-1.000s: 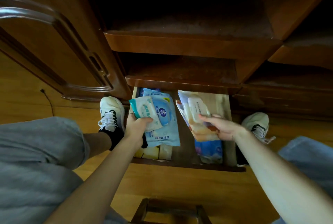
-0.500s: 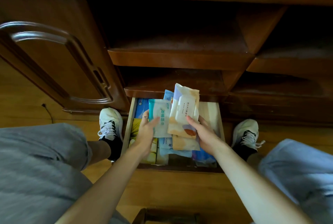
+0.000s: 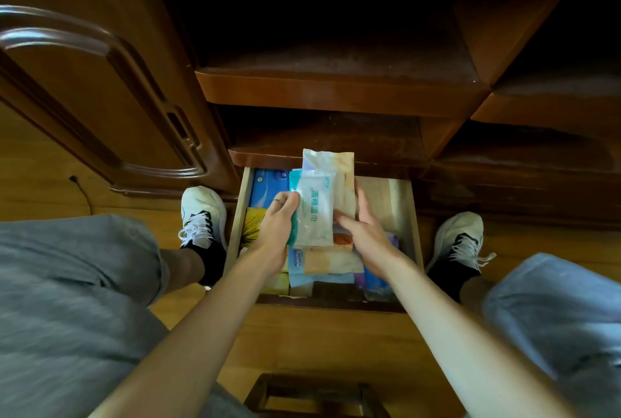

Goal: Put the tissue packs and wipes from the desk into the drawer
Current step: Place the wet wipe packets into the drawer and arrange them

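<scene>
The bottom drawer of the wooden desk is pulled out between my feet. Over it, my left hand grips a teal-and-white wipes pack by its left edge. Behind that pack stand orange-and-white tissue packs, held together from the right by my right hand. The two bundles are pressed into one stack above the drawer. In the drawer lie a blue pack, a yellow pack and further packs under my hands.
An open cabinet door stands at the left. Two dark shelves sit above the drawer. My white shoes flank the drawer on the wooden floor, and a stool frame shows at the bottom edge.
My hands have come together over the drawer. The wipes pack in the left now overlaps the front of the tissue packs in the right, which were held apart a second ago.
</scene>
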